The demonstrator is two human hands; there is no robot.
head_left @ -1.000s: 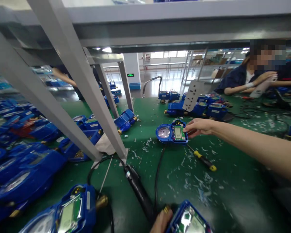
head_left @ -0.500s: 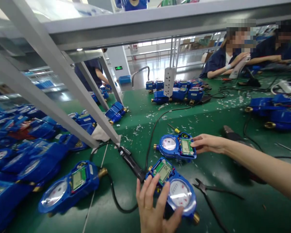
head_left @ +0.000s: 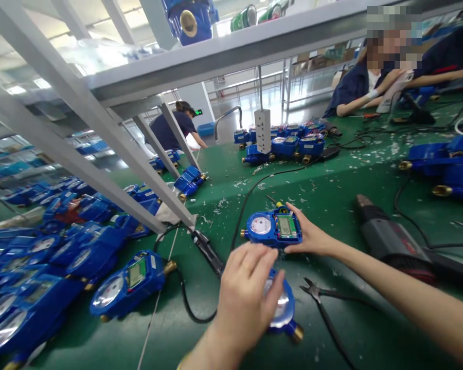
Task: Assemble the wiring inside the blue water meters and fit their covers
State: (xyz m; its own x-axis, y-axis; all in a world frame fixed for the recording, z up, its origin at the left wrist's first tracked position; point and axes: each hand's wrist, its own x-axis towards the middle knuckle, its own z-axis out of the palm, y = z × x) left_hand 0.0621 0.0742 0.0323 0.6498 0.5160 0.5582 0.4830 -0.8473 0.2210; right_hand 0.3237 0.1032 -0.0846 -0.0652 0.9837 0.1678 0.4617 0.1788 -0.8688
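My right hand (head_left: pixel 310 235) grips the right end of a blue water meter (head_left: pixel 272 228) with a round dial and a green display, lifted slightly off the green bench (head_left: pixel 324 192). My left hand (head_left: pixel 244 292) lies curled over a second blue meter (head_left: pixel 281 308) nearer to me, covering most of its top; only its dial edge and a brass fitting show. A third blue meter (head_left: pixel 129 282) lies to the left. Black pliers (head_left: pixel 324 303) lie just right of the covered meter.
A grey power drill (head_left: pixel 393 239) lies on the right, a black cabled tool (head_left: pixel 206 249) in the middle. Blue meters are heaped at the left (head_left: pixel 34 257) and grouped at the back (head_left: pixel 289 144). Slanted grey frame bars (head_left: pixel 100 139) cross the left. Other people work beyond.
My left hand moved up and over the near meter, covering it. My right hand brought the other meter toward me and now holds it by its end.
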